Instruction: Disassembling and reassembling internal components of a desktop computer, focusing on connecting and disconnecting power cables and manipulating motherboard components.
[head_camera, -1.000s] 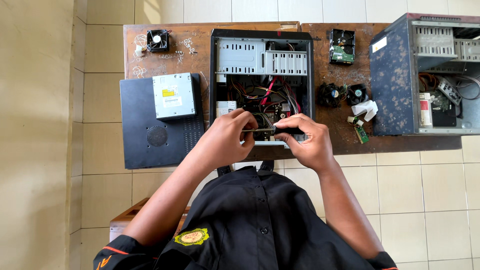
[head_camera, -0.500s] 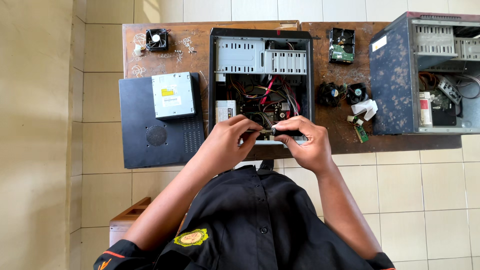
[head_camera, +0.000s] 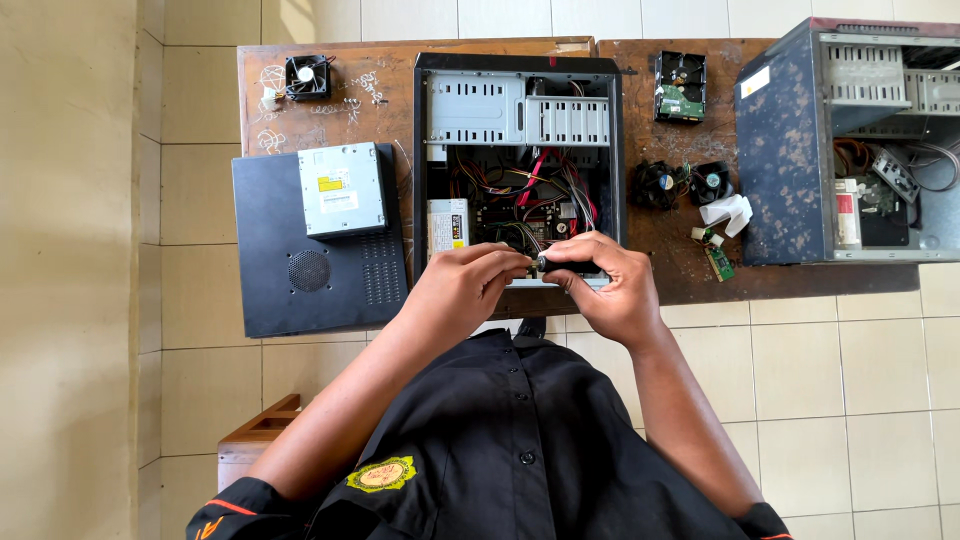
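- At table (head_camera: 330, 110) edge: open steel case (head_camera: 518, 150), tangled wires
- Right hand (head_camera: 610, 290) grips black tool (head_camera: 562, 264)
- Left hand (head_camera: 465, 290) pinches tool tip
- Beside: boxy grey drive (head_camera: 341, 189)

A computer repair workshop; opened computer cases (head_camera: 520, 165), loose fans (head_camera: 308, 76), a hard drive (head_camera: 680, 87).

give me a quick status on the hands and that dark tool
Left hand pinches the tip, right hand grips the dark tool, over the open computer case. Nothing in the way.

White-yellow label (head_camera: 335, 190) atop grey optical drive (head_camera: 342, 188); white label (head_camera: 448, 225) on power supply (head_camera: 449, 228); white sticker (head_camera: 756, 82) on right case (head_camera: 785, 150).
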